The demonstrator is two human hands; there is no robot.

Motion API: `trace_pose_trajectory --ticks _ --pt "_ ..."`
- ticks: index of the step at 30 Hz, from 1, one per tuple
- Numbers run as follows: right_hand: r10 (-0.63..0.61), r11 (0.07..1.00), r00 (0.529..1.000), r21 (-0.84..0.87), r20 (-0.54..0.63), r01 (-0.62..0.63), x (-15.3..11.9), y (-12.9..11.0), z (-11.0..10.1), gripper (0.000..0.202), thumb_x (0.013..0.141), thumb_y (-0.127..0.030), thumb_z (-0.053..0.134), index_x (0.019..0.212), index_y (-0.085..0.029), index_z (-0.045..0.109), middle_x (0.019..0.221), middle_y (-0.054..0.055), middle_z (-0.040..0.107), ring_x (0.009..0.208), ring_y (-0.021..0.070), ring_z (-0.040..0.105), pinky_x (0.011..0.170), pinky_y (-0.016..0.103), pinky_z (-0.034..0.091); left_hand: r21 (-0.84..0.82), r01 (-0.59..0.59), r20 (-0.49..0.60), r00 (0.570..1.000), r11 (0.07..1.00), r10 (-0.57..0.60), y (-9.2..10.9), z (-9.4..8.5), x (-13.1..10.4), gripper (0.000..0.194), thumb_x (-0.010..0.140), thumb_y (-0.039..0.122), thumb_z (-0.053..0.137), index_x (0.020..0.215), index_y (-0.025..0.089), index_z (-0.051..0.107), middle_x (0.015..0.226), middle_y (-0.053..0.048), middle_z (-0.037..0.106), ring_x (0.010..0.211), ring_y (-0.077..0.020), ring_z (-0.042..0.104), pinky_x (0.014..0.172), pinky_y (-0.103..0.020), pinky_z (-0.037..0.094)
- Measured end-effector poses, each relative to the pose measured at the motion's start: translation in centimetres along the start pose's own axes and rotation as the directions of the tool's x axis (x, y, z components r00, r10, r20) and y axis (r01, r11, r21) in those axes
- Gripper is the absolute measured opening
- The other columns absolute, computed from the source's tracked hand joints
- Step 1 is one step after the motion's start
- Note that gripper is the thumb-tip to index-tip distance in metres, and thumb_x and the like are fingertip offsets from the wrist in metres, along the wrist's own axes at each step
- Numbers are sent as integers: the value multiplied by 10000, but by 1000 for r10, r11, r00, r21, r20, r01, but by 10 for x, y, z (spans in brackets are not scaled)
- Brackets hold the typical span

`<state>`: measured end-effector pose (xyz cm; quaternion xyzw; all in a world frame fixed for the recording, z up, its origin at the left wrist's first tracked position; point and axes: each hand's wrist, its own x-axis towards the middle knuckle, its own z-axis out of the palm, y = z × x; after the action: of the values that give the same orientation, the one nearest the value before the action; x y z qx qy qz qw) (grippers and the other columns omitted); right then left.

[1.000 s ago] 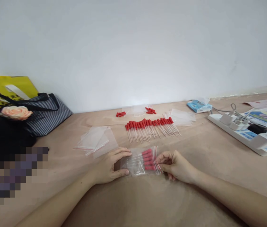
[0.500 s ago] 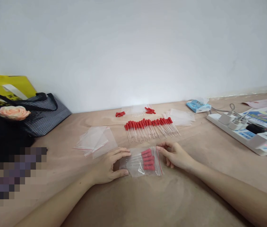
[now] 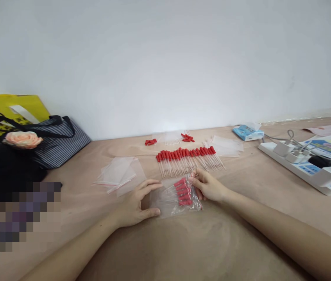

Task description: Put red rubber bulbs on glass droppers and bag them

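Note:
A clear zip bag (image 3: 165, 201) lies on the table between my hands, with several red-bulbed droppers (image 3: 184, 192) inside, bulbs toward the right. My right hand (image 3: 208, 186) pinches the bag's upper right corner at the zip edge, and that end is creased and slightly raised. On the left, my left hand (image 3: 142, 203) rests with fingers and thumb spread around the bag's left end, touching its edge. Just beyond the bag, a row of loose droppers (image 3: 185, 160) lies with red bulbs pointing away.
Clear bags lie at left (image 3: 118, 171) and back right (image 3: 226, 145). Small red bulbs (image 3: 150, 141) sit near the wall. A power strip (image 3: 308, 168) with plugs and a blue tissue pack (image 3: 247, 132) are at right, a striped bag (image 3: 56, 146) at left.
My right hand has moved left and slightly up and has taken hold of the bag's corner. The bag's right end has lifted and wrinkled. The view has shifted slightly.

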<state>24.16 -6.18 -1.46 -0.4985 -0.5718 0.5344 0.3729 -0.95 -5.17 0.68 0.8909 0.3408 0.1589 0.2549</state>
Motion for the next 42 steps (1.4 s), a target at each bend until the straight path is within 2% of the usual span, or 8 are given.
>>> trace_pose_trajectory --ticks 7,14,17,20,22,28,34,42 --pt "-131 989 988 83 82 124 -2 2 9 306 742 -469 497 752 -220 319 398 -139 346 284 37 301 307 157 199 2 70 -120 990 998 -69 7 2 15 483 727 421 570 1148 214 455 1157 -64 509 1057 -223 466 915 -365 365" --pt "-206 978 965 53 162 200 -7 0 20 287 755 -463 501 739 -200 389 528 -90 415 371 23 309 367 156 250 -162 223 233 955 961 -182 41 2 32 264 758 376 522 929 177 552 686 19 576 612 -113 530 543 -218 409" --pt "-184 983 975 5 124 185 -7 3 15 284 746 -456 519 738 -189 421 558 -76 435 378 20 327 364 152 269 -424 329 293 931 844 -216 38 3 29 251 743 383 544 849 159 503 641 36 553 558 -91 512 502 -199 386" --pt "-157 987 986 -17 53 158 -5 6 5 290 733 -457 533 733 -184 436 582 -56 481 391 28 364 364 156 296 -643 341 173 937 685 -303 22 -6 24 297 684 363 624 849 167 473 708 36 579 583 -86 541 546 -206 420" --pt "-137 990 991 -23 -2 137 -4 7 -2 291 723 -453 543 728 -182 438 587 -48 500 394 33 378 361 158 304 -703 332 34 899 629 -436 7 -17 24 316 661 338 654 868 171 482 774 17 605 623 -100 575 560 -209 443" --pt "-115 993 992 -40 -46 113 -3 6 -6 249 730 -405 538 722 -175 442 572 -49 498 373 29 373 357 162 299 -757 349 -251 626 553 -738 -36 -48 49 234 687 164 644 849 153 477 723 -2 602 556 -92 592 547 -215 488" --pt "-129 989 991 -70 -25 127 -1 13 -5 236 728 -394 551 730 -175 462 574 -39 492 437 48 402 400 168 338 -622 475 -281 608 623 -743 -60 -52 75 283 629 166 693 814 134 481 695 -38 611 632 -153 616 607 -260 491" --pt "-119 989 993 -88 -3 118 0 15 -4 221 723 -381 563 724 -178 474 563 -36 496 438 54 405 409 180 324 -173 774 -504 462 609 -730 -89 -82 46 389 595 240 692 907 126 488 1051 -137 546 1074 -315 448 839 -375 370"
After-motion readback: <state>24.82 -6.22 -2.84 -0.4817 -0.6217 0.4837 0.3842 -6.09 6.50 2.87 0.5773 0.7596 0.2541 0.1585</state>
